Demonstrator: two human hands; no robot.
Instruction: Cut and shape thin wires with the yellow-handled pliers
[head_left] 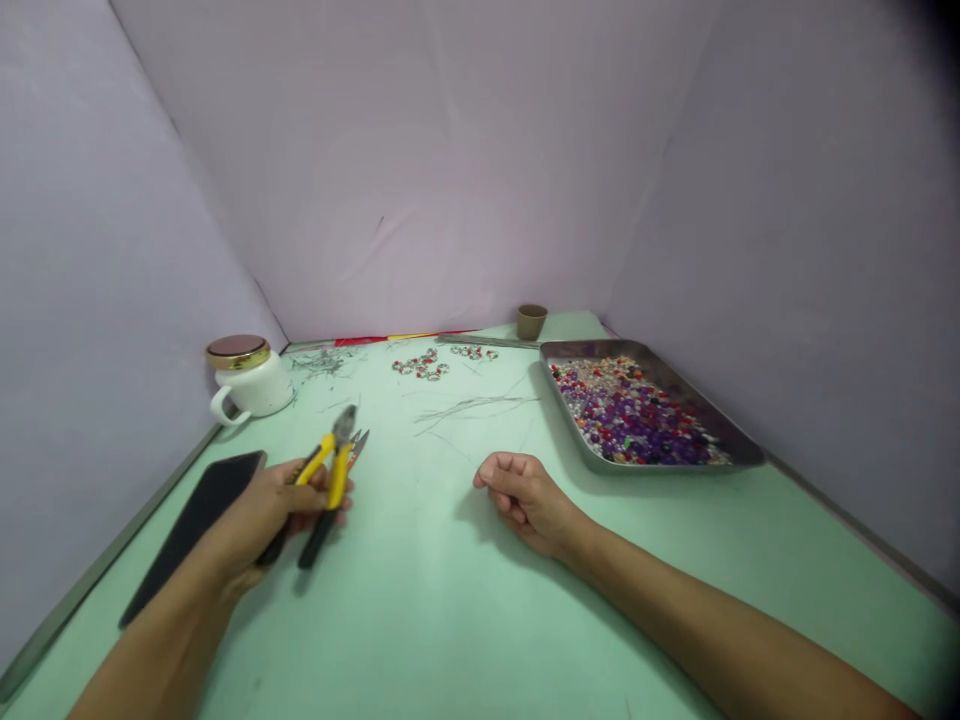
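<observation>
Forearms (675, 600) lie nearest the camera. Left hand (262, 515): fingers wrapped around yellow-and-black pliers (338, 478), handles spread, long axis pointing forward-right. Right hand (529, 500): fingers curled closed; whether they pinch anything cannot be told. Ahead of the right fingers, nearer them than the left, thin grey wires (480, 404) run crosswise. Rightward, a smooth metal tray (697, 402) holds glossy beads (630, 415).

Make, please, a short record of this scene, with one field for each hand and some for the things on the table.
Left hand: holds pliers
Right hand: fingers curled; whether anything is pinched, too small to tell
Left side: white lidded mug, black slab
Middle: thin wires; beyond them, red-beaded loops
Right side: metal tray with mixed beads
Far edge: brown cup
</observation>
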